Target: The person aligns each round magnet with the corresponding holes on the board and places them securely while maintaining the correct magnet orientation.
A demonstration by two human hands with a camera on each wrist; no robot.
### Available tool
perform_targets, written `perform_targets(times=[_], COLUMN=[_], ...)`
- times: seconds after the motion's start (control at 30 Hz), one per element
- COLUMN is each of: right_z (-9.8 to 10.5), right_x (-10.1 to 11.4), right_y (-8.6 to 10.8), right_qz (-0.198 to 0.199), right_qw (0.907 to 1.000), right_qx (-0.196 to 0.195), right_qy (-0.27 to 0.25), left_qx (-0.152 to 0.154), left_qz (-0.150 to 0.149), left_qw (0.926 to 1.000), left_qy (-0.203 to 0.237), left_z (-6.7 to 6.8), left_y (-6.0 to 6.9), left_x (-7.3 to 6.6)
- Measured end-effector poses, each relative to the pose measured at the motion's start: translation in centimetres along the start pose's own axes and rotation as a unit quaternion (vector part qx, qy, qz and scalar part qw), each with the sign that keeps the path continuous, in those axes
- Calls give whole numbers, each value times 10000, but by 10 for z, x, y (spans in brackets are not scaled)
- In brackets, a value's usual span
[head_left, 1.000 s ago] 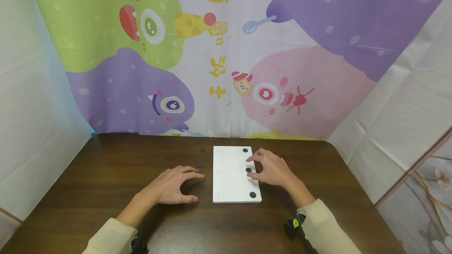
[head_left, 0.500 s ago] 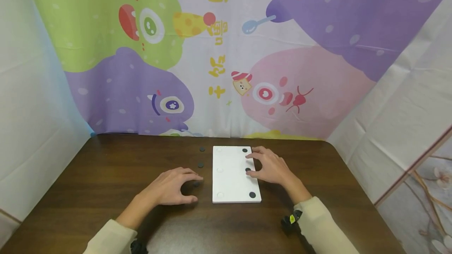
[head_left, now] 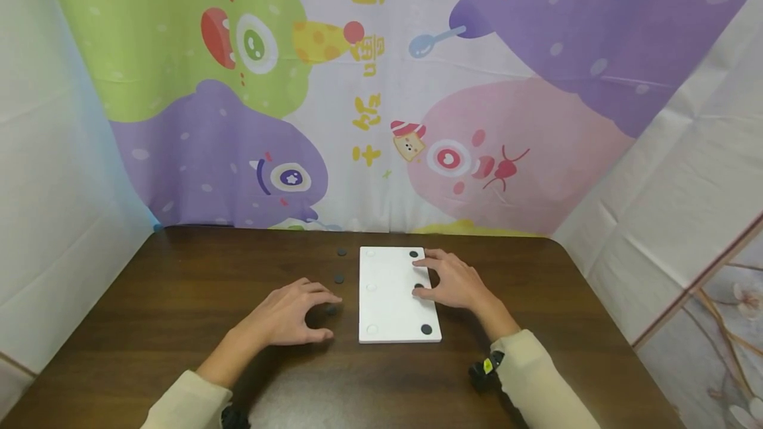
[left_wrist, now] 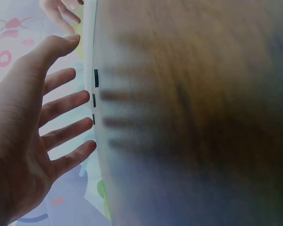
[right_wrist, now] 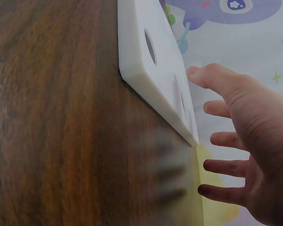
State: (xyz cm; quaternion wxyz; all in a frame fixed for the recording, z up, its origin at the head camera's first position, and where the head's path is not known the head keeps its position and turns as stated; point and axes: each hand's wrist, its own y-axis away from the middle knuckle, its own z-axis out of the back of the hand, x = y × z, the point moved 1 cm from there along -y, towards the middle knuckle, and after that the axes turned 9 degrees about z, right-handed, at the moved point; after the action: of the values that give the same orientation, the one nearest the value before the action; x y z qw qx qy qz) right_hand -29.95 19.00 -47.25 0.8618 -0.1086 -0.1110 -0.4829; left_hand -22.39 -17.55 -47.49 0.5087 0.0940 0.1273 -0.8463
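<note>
Nearest are the left sleeve (head_left: pixel 189 399) and the right sleeve (head_left: pixel 539 376), both cream, and beside the right cuff sits a black device (head_left: pixel 484 375) with a yellow patch. Then comes the left hand (head_left: pixel 292 316), above the brown table (head_left: pixel 334 382); its fingers are spread, with the thumb apart, and they hold nothing. In the gap of this hand a near loose disc (head_left: pixel 331 310), dark, lies on the table. The white board (head_left: pixel 393 296) lies flat to the right of it, and along its right side is a row of three dark discs: the near set disc (head_left: pixel 426 329), the middle set disc (head_left: pixel 418 286) and the far set disc (head_left: pixel 414 254). The right hand (head_left: pixel 459 282) reaches over this side, with its fingers apart and gripping nothing; the thumb partly covers the middle set disc, and whether it touches I cannot surely tell. Along the left side of the board are three round hollows (head_left: pixel 372 329). To the left of the board, farther on, lie the middle loose disc (head_left: pixel 339 279) and the far loose disc (head_left: pixel 342 252). Behind the table hangs a cloth (head_left: pixel 357 207) printed with cartoon creatures.
</note>
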Motion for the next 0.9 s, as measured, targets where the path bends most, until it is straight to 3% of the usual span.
perform_targets(times=[0.4, 0.9], right_z=[-4, -8], right_x=[0, 1], right_y=[-2, -3], right_qz=[-147, -42], right_qw=[9995, 9996], right_qx=[224, 259], right_qy=[-184, -82], left_qx=[-85, -233], left_qz=[-8, -84], left_qw=[9996, 9986], left_qy=[-259, -459], left_z=[0, -3], left_y=[-5, -11], left_x=[0, 0])
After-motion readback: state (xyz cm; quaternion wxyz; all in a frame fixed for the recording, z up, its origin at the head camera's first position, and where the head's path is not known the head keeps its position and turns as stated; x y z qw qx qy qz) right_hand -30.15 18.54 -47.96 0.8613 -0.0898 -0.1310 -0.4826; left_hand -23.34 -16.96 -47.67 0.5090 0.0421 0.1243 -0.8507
